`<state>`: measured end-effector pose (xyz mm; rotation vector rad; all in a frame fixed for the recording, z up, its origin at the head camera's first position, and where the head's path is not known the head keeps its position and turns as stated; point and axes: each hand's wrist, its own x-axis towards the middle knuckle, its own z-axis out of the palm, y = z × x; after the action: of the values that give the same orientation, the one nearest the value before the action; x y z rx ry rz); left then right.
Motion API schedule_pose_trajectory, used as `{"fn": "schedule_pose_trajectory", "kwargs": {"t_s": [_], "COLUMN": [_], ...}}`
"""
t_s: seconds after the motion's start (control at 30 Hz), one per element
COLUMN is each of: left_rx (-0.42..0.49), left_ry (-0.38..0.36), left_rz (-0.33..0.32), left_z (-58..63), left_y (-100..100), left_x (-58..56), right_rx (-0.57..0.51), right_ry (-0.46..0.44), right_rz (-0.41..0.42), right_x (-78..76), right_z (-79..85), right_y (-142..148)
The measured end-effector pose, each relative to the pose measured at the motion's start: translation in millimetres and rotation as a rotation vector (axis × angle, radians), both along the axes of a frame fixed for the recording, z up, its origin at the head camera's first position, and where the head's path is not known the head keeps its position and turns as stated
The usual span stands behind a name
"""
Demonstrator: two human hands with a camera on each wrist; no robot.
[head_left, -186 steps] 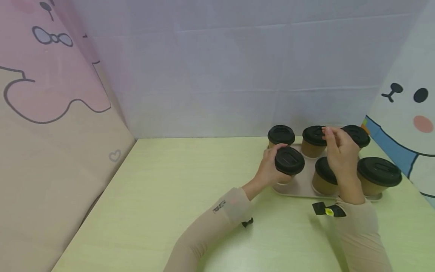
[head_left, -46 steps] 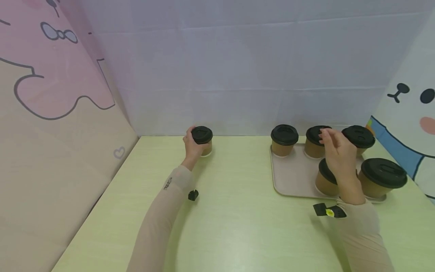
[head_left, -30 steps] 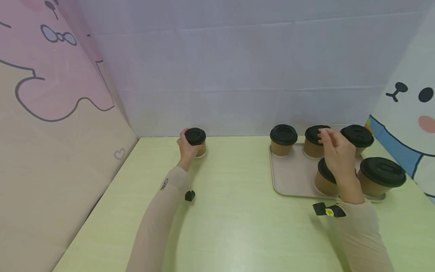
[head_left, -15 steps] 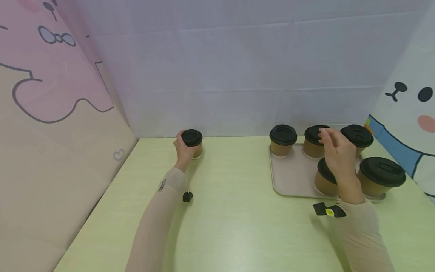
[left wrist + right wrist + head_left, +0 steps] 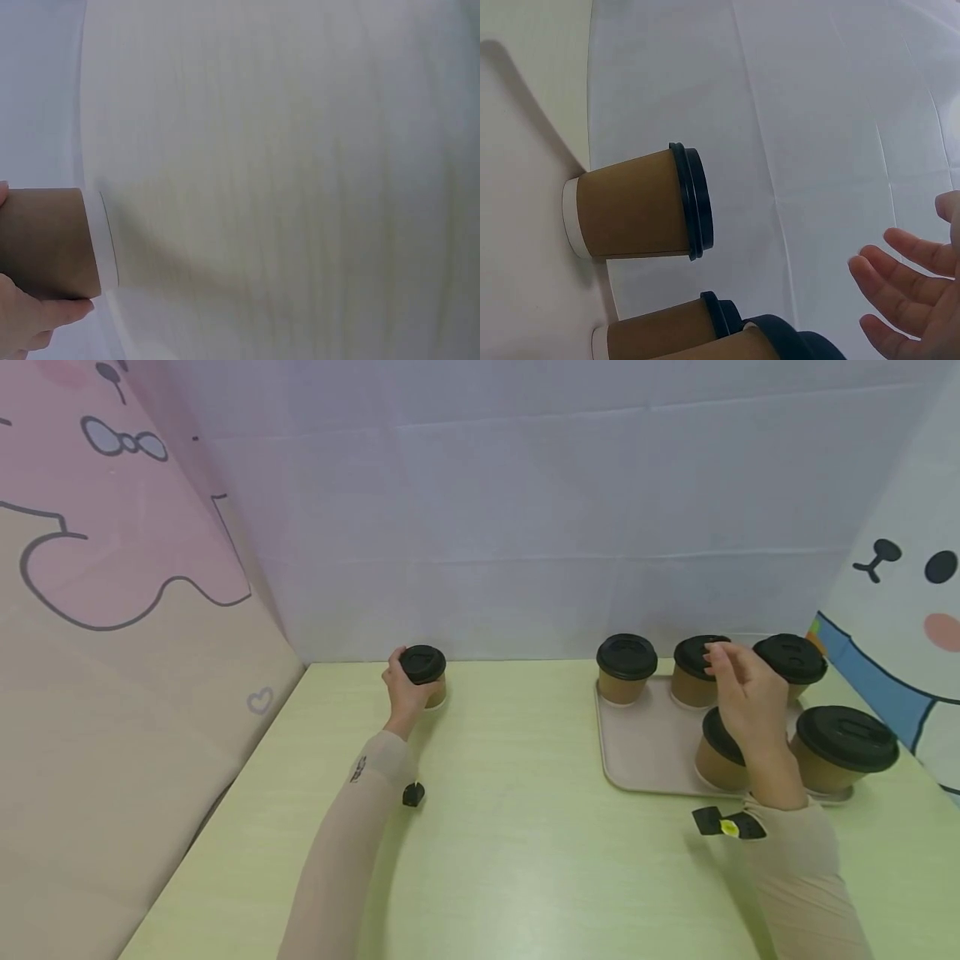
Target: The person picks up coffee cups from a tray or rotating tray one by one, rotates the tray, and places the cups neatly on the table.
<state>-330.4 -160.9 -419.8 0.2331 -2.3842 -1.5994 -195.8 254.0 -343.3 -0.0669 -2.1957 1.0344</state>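
A lidded paper coffee cup (image 5: 424,663), brown with a black lid, is upright at the back left of the table. My left hand (image 5: 405,697) grips it round the side. The left wrist view shows its brown wall (image 5: 49,241) between thumb and fingers, its white base rim at the tabletop; whether it bears on the table I cannot tell. My right hand (image 5: 756,706) hovers above a tray (image 5: 645,753), holding nothing, fingers loosely bent. Behind and below it stand lidded cups, including a front one (image 5: 718,762) that it partly hides.
Several similar cups stand on the tray: one at its back left corner (image 5: 625,670), one at back middle (image 5: 692,683), another at back right (image 5: 791,660) and a larger one at front right (image 5: 846,745). A pale curtain (image 5: 465,527) borders the table's back edge.
Over several seconds, my left hand has carried the cup from the tray's front left to the table's back left. It drifted slightly further left, then nearly stopped. My right hand stayed put.
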Motion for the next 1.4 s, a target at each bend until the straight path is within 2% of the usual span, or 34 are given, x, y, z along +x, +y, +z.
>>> {"fn": "schedule_pose_trajectory", "kwargs": {"t_s": [0.43,0.63,0.9,1.03,1.4], "left_rx": [-0.023,-0.027,-0.034,-0.037,-0.041], "left_ry": [0.005,-0.006,-0.001,-0.002,0.066], "left_rz": [0.001,0.014,0.020,0.025,0.022], "left_z": [-2.0,-3.7,-4.8,-4.8,-4.8], "left_y": [-1.1,-1.6,-2.3,-3.1,-3.4], "left_x": [1.1,-0.4,-1.7,-1.3,3.9], "right_rx": [0.003,0.005,-0.036,-0.033,-0.035], "right_ry": [0.000,-0.030,0.033,0.025,0.033], "right_rz": [-0.002,-0.012,0.031,0.021,0.031], "right_x": [1.4,2.4,2.7,3.1,3.8], "right_z": [1.1,2.7,2.8,3.9,5.0], "right_y": [-0.2,-0.5,0.4,0.2,-0.2]}}
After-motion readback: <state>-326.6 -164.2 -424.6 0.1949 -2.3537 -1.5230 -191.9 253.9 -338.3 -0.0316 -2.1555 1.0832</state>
